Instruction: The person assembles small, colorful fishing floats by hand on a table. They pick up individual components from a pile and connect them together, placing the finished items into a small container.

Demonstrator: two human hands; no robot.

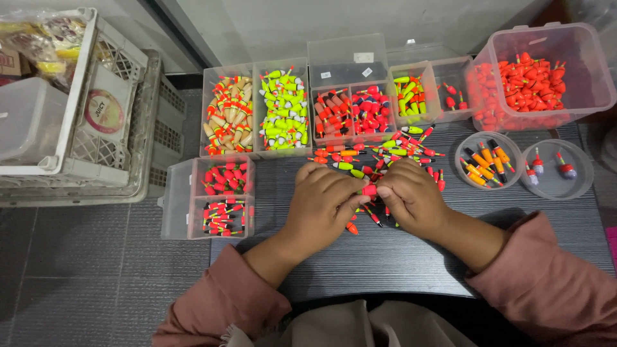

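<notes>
Dark slatted table (398, 263) over grey floor tiles (83, 270); hands (369, 199) pinch 1 red float (369, 189).

The left hand (324, 202) and right hand (411, 196) are covering most of the small red float (368, 189) pinched between them (only its tip is showing). The white crate (71, 96) is running off the left edge, and the big clear tub (578, 58) off the right.
</notes>
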